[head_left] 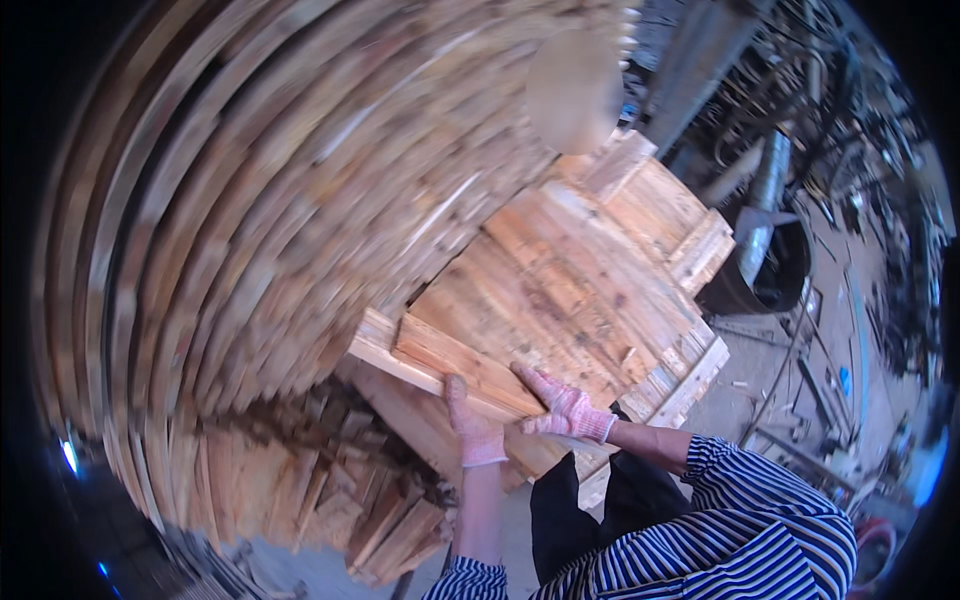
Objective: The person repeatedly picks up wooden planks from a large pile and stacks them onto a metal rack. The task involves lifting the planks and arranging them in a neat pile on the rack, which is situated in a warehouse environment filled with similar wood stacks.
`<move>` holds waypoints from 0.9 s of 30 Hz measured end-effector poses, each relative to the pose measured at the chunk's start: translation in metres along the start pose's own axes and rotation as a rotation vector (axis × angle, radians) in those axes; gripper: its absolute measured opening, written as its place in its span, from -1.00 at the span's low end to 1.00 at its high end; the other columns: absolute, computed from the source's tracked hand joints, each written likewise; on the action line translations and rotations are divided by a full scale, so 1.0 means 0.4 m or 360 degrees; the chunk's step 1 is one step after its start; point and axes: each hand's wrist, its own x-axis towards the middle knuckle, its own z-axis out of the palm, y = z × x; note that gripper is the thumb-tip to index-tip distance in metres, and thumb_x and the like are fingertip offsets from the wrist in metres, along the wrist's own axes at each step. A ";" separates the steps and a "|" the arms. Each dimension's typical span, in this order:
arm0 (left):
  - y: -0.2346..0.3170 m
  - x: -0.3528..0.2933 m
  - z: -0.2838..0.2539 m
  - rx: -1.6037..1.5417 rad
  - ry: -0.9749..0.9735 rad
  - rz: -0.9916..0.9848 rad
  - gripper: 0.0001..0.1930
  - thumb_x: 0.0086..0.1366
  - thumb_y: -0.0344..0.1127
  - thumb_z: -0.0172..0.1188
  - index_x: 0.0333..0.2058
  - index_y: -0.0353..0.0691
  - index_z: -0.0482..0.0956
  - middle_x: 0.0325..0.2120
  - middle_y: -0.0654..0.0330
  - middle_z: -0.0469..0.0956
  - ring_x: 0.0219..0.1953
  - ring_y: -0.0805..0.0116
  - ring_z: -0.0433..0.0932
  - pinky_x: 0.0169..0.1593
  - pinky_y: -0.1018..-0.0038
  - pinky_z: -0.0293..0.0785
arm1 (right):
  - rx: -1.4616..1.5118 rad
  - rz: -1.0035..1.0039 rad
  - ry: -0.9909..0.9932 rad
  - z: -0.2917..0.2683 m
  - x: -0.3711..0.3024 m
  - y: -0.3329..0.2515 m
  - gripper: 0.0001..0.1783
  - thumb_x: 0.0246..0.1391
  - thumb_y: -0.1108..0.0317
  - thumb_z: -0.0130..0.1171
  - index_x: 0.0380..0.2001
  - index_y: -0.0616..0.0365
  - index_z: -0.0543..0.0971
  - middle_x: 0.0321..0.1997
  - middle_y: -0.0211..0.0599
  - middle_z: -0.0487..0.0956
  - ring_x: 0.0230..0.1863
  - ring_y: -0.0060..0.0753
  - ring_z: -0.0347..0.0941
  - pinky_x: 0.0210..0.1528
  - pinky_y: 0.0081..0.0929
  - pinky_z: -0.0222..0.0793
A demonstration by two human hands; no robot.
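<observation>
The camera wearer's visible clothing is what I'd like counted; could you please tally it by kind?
Pink gloves: 2
Striped shirt: 1
Dark trousers: 1
Total: 4

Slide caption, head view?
Left hand and right hand, both gloved, on boards atop planks, beside a timber stack.

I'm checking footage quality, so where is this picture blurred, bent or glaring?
Head view: the stacked boards at left are smeared by blur and bow along the rim; the left hand and right hand look clearer; a bright spot glares at lower left.
</observation>
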 end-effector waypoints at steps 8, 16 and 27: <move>-0.412 0.233 0.195 0.0255 -0.0164 -0.0515 0.07 0.19 0.54 0.09 0.50 0.01 0.06 0.48 0.10 0.08 0.47 0.01 0.12 0.49 -0.10 0.02 | -0.0679 0.0638 0.0437 -0.602 -0.001 0.221 0.22 -0.09 -0.46 0.33 0.48 0.04 0.19 0.21 0.27 0.43 0.23 0.30 0.41 0.28 0.00 0.37; -0.518 0.342 0.145 0.0362 0.0093 -0.0331 -0.05 0.19 0.45 0.14 0.44 0.04 0.25 0.43 0.16 0.21 0.42 0.04 0.20 0.46 -0.07 0.08 | -0.1137 0.0593 0.0606 -0.915 0.178 0.469 -0.23 0.11 -0.20 0.28 0.36 -0.30 0.38 0.13 0.09 0.48 0.17 0.17 0.42 0.18 0.00 0.35; -0.578 0.220 0.543 0.0104 -0.0066 -0.0588 0.08 0.14 0.57 0.15 0.33 -0.25 0.24 0.15 -0.10 0.40 0.11 -0.05 0.51 0.21 -0.10 0.49 | -0.0451 0.0324 -0.0103 -0.717 0.015 0.266 0.23 -0.11 -0.50 0.34 0.49 -0.03 0.20 0.37 0.20 0.34 0.37 0.18 0.31 0.46 -0.05 0.22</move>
